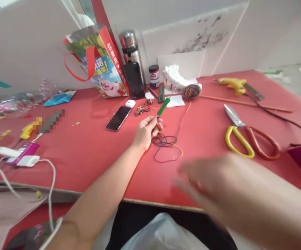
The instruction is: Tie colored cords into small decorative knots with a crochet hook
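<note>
My left hand (147, 130) is closed in a pinch on a thin multicoloured cord (166, 140), whose loose loops trail over the red table to the right of the fingers. Just beyond the fingertips is a green-handled tool (164, 106) with a thin metal shaft pointing away. A wound ball of the cord (192, 91) sits farther back, with a strand running from it towards the loops. My right hand (207, 177) is over the near part of the table, right of the loops; motion smears its fingers, and I cannot make out anything in it.
Scissors (239, 123) with yellow and red handles lie at right, near a yellow glue gun (232, 83). A phone (118, 118), knotted cord pieces (141, 110), a jar (154, 75), a thermos (128, 40) and a bag (98, 62) stand or lie farther back. White cables (51, 180) hang at left.
</note>
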Demonstrator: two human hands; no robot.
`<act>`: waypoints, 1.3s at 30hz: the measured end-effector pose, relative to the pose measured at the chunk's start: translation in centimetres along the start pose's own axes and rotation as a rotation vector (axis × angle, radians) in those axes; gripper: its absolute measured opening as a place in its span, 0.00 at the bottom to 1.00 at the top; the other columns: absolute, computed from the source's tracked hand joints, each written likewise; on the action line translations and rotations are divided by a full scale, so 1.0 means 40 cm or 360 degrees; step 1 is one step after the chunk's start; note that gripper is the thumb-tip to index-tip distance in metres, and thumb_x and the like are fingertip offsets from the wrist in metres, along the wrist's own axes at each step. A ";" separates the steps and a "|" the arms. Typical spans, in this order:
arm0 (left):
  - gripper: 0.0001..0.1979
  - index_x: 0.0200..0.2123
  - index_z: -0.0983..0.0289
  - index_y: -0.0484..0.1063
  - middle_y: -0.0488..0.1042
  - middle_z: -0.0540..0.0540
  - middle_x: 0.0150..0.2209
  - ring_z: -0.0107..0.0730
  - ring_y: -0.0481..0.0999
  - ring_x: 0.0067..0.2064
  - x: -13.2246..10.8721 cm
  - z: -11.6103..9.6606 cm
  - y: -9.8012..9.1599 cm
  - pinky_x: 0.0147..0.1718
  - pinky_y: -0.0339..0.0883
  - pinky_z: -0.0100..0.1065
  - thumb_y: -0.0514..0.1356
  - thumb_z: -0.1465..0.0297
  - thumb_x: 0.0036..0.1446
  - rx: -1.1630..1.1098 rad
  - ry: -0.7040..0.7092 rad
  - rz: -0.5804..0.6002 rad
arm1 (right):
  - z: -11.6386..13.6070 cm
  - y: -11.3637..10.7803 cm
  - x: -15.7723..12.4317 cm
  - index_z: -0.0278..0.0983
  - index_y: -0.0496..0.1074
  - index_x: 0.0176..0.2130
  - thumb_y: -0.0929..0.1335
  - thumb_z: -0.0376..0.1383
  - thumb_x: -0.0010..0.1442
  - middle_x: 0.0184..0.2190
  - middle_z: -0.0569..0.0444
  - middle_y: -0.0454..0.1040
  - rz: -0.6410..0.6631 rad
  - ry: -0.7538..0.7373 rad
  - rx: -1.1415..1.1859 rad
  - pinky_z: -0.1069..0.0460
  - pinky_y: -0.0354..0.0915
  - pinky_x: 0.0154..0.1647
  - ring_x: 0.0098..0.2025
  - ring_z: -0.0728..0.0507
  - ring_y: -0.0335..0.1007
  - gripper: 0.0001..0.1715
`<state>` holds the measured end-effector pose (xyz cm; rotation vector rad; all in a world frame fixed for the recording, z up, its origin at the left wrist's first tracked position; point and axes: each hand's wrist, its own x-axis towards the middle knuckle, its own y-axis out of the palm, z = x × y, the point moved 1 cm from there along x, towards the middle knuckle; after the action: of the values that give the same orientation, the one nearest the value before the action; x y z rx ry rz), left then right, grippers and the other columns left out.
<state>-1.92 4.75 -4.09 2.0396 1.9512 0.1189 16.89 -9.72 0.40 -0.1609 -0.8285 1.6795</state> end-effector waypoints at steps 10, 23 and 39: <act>0.14 0.29 0.65 0.75 0.71 0.49 0.21 0.19 0.57 0.18 -0.023 0.013 0.013 0.19 0.48 0.27 0.68 0.62 0.62 0.0047 0.0109 0.0187 | -0.176 0.080 0.274 0.36 0.77 0.42 0.77 0.54 0.53 0.30 0.54 0.76 -0.0213 0.0645 0.0961 0.53 0.53 0.21 0.23 0.50 0.62 0.28; 0.16 0.26 0.64 0.74 0.75 0.54 0.25 0.22 0.59 0.20 -0.047 0.011 0.016 0.21 0.49 0.30 0.66 0.60 0.62 0.0271 0.0121 0.0395 | -0.183 0.080 0.256 0.37 0.74 0.27 0.76 0.47 0.53 0.20 0.59 0.68 -0.0261 0.0665 0.0862 0.52 0.53 0.23 0.21 0.51 0.56 0.17; 0.16 0.25 0.64 0.70 0.69 0.48 0.23 0.21 0.59 0.22 -0.048 0.007 0.020 0.23 0.52 0.28 0.67 0.63 0.60 0.0191 0.0099 0.0373 | -0.182 0.069 0.264 0.35 0.72 0.22 0.74 0.42 0.44 0.13 0.61 0.62 -0.0087 0.0877 0.1012 0.55 0.43 0.17 0.16 0.55 0.50 0.14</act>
<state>-1.20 2.79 -3.83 2.3654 1.7861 0.1218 15.32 2.78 -3.23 -0.1453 0.1211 1.6519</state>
